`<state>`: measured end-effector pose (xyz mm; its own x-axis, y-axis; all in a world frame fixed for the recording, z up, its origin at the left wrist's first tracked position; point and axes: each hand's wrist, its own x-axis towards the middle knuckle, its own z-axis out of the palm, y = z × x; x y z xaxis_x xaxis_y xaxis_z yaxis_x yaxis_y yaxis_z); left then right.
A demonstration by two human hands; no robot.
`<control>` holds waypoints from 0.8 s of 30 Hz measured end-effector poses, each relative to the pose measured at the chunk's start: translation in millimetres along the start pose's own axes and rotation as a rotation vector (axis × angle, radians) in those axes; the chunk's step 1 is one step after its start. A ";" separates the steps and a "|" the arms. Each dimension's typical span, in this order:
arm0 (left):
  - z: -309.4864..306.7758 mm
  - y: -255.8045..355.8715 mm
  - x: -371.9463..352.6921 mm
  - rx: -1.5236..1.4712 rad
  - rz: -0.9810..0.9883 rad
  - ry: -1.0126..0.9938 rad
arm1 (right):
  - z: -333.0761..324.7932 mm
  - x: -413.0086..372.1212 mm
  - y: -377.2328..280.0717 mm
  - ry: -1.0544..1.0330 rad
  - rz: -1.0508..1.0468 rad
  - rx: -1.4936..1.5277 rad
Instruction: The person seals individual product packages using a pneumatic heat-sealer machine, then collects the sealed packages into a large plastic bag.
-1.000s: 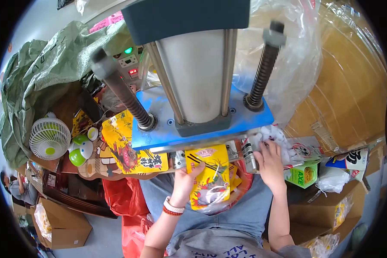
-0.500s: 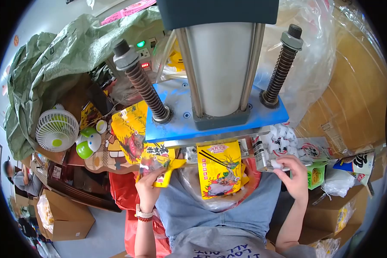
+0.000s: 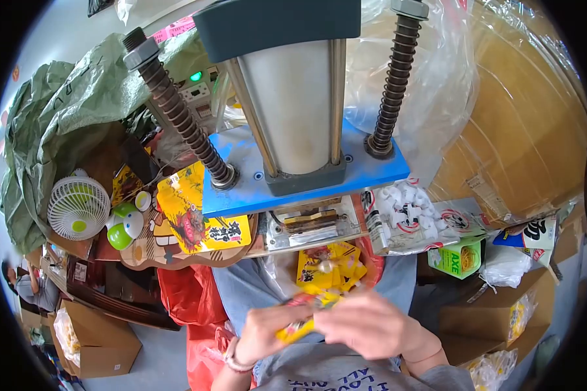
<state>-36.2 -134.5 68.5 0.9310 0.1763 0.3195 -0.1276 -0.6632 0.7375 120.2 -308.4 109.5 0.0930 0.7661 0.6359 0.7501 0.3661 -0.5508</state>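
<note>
My left hand (image 3: 270,332) is closed on a yellow printed pouch (image 3: 295,331), held over my lap and tilted. Against the pouch's right side is my right hand (image 3: 368,326), blurred, with its fingers pressed together; whatever they hold is hidden. Just beyond the hands, several yellow pouches (image 3: 332,264) lie in a clear plastic bag between my legs. A press with a blue plate (image 3: 306,179) stands in front of me, above a metal bed with bars (image 3: 310,225). Left of it lies a stack of yellow pouches (image 3: 202,218).
At the right, an open bag holds small white pieces (image 3: 407,208), beside a green box (image 3: 455,259). A white fan (image 3: 78,207) stands at the left. Cardboard boxes (image 3: 101,339) sit on the floor, and a red bag (image 3: 189,296) hangs by my left leg.
Both hands have come together over my lap, the right from near the white pieces, where it held a small white thing. The pouch hanging at the press is gone from there. The view has shifted.
</note>
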 end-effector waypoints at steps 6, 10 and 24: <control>57.4 -54.4 39.6 -0.940 -0.739 0.199 | -28.4 -8.2 29.1 0.350 0.400 -0.202; 44.5 -67.9 78.3 -1.145 -0.784 0.228 | -42.3 -13.8 67.2 0.388 0.548 -0.610; -36.1 -149.8 -1.5 0.852 -0.391 0.031 | -16.3 -80.3 89.6 0.559 0.715 0.329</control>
<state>-30.9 -9.2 -21.0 0.8441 0.5099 0.1656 0.4969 -0.8601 0.1153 190.7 -345.7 17.9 0.8186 0.5344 0.2105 0.1825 0.1055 -0.9775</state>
